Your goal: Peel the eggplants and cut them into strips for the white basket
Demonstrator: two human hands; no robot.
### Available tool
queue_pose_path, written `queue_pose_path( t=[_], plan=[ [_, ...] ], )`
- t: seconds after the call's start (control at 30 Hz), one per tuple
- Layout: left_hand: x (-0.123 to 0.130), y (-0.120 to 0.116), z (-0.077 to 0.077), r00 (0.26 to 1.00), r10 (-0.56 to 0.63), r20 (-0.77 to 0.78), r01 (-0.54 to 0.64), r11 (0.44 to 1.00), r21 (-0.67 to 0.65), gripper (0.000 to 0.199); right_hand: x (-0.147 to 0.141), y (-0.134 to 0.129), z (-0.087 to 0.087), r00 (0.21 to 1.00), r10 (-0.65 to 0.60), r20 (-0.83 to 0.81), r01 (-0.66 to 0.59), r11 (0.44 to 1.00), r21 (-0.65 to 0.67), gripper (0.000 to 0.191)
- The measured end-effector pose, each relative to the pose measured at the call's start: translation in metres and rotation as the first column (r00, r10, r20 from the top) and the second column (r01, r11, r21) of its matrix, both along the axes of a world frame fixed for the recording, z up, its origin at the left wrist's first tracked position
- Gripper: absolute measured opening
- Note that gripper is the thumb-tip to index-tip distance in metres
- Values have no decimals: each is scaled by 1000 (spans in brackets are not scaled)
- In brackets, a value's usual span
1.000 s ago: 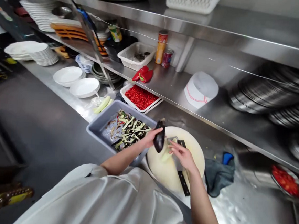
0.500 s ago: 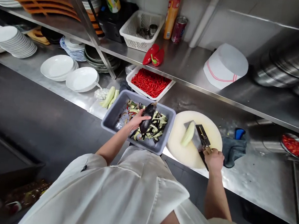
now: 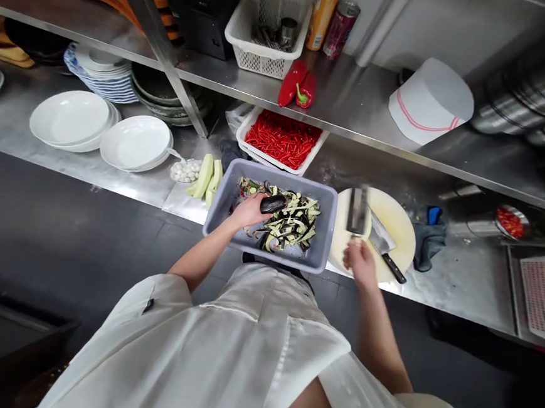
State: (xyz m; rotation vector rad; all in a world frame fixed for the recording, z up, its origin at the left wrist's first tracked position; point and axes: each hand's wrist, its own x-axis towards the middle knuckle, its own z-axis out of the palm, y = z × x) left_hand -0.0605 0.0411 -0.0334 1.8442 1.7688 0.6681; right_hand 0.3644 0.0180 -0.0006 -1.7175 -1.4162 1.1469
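Left hand (image 3: 249, 211) closed around a dark-skinned eggplant (image 3: 273, 204), holding it low over the grey-blue plastic tub (image 3: 329, 233). Tub stands at the counter edge, with dark and pale green peelings (image 3: 299, 222) strewn inside, mostly toward its right half. Eggplant lies roughly crosswise, stem end hard to make out.

Right hand (image 3: 361, 261) has its fingers wrapped round the handle of a wide-headed tool (image 3: 357, 212), head up, above the left part of the round cutting board (image 3: 405, 230). Motion blur there; looks like a peeler. Pale green piece (image 3: 368, 225) partly hidden behind it. Cleaver (image 3: 382, 238) flat on the board, black handle toward the near right edge. Dark cloth (image 3: 428, 244) just right of the board.

Left of tub: pale peeled eggplants (image 3: 205, 177), bag of white garlic cloves (image 3: 185, 171) beside them. Behind tub: white tray (image 3: 314, 156) of red chilies (image 3: 282, 140). Two red peppers (image 3: 295, 87) on the shelf above, near the white basket (image 3: 260, 60).
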Motion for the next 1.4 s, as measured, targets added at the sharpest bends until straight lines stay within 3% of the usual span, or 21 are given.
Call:
queue_pose_path(
  t=[0.1,0.17,0.23,0.37,0.5,0.9,1.13,1.4],
  plan=[
    [3,6,-6,998,-42,-50,41,999,-16,67,-86,-19,-10,980,187,-64,-192,978,-85,52],
    [4,8,-7,996,-77,-47,76,997,-15,65,-120,-21,-11,963,268,18,-266,962,-62,47],
    [5,9,-4,994,-106,-37,105,994,-11,64,-136,-18,-8,946,293,139,-291,956,-34,43],
    [6,5,3,992,-129,17,129,992,7,62,-141,-12,0,887,269,376,-288,958,-4,40],
    [10,3,9,990,-133,44,132,991,26,59,-144,-9,11,839,264,476,-300,954,-1,37],
    [27,10,46,962,-264,-65,268,961,66,65,-158,-2,59,834,187,520,-270,959,90,48],
    [32,5,61,977,-213,-32,215,969,122,65,-166,-16,77,793,145,591,-279,950,142,48],
    [24,8,69,974,-171,-151,198,963,182,65,-159,-11,98,783,166,599,-290,950,116,47]
  ],
)
